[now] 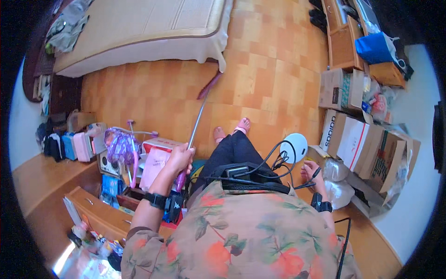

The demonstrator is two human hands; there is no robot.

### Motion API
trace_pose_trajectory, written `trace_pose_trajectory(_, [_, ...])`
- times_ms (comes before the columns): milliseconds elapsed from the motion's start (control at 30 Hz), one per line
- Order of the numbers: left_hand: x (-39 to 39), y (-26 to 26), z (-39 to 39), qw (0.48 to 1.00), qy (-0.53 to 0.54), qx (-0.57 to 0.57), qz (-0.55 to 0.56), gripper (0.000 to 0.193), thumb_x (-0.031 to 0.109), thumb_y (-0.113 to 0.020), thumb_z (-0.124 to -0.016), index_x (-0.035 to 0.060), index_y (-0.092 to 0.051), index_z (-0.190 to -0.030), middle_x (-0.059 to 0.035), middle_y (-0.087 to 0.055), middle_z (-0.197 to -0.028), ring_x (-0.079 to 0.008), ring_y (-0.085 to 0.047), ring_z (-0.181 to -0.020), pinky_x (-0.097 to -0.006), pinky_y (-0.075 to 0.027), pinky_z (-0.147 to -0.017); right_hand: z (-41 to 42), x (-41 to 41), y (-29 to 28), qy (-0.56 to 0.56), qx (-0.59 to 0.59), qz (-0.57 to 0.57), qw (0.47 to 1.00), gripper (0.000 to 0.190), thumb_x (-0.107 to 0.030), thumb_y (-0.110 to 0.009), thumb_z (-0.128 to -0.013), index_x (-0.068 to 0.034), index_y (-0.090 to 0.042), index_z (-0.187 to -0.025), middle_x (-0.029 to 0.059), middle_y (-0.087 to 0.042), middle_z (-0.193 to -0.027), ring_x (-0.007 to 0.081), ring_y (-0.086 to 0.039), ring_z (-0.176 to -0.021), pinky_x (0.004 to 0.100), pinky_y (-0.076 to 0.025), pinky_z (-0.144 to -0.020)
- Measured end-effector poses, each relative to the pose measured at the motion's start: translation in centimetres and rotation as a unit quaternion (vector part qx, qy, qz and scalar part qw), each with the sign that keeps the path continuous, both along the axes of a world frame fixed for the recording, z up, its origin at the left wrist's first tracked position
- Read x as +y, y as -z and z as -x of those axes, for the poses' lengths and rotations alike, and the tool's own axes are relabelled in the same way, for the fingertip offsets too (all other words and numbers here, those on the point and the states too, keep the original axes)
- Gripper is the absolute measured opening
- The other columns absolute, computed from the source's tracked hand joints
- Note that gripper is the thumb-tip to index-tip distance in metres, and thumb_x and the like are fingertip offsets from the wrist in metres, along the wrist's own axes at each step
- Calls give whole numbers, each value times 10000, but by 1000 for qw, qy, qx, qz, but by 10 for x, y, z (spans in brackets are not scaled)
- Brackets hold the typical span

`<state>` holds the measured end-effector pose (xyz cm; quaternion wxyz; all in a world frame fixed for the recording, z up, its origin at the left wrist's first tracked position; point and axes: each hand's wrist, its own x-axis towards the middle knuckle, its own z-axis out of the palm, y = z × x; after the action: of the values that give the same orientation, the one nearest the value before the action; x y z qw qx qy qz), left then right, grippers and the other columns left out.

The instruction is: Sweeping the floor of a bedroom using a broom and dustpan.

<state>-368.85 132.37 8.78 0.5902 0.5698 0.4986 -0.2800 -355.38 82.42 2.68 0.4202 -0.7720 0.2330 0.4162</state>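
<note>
My left hand [180,161] is closed around the handle of a long broom-like tool. Its metal shaft [198,123] slopes away over the floor from a purple grip [181,180]. At the far end, a flat purplish head [209,86] rests by the corner of the bed; whether it has bristles is hard to tell. My right hand [310,170] hangs at my side, fingers loosely bent and apart, with nothing seen in it. Close to it are a black cable [316,172] and a round white disc-shaped base [294,148].
A bed [150,31] with a draped cover stands ahead. Wood-patterned floor [264,90] runs along its right. Cardboard boxes [359,139] and a blue bag [374,48] line the right wall. On the left are an open drawer [99,209] and a purple plastic bundle [122,144].
</note>
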Motion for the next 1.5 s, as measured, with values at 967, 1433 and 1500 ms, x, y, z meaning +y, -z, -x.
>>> trace_pose_trajectory(967, [-223, 54, -183, 970, -231, 64, 22, 154, 182, -441, -883, 43, -449, -816, -38, -441, -540, -137, -420, -388, -260, -387, -328, -123, -233, 10, 60, -2, 19, 998, 301, -144, -499, -853, 0, -461, -1114, 104, -584, -846, 154, -582, -647, 263, -508, -559])
trace_pose_trajectory(1433, [-234, -18, -247, 981, -146, -94, 87, 144, 199, -447, -884, 105, -415, -779, -20, -451, -564, -99, -423, -383, -235, -373, -315, -221, -213, -7, -9, -23, 1, 1000, 305, -133, -504, -858, -17, -462, -1138, 90, -594, -878, 157, -594, -675, 270, -516, -582])
trace_pose_trajectory(1500, [-217, -37, -230, 979, -154, -82, 109, 148, 207, -451, -883, 111, -408, -780, -21, -456, -574, -95, -417, -387, -235, -365, -314, -249, -198, -19, -22, -42, -5, 999, 297, -134, -497, -866, -22, -463, -1139, 78, -593, -887, 145, -590, -685, 258, -504, -591])
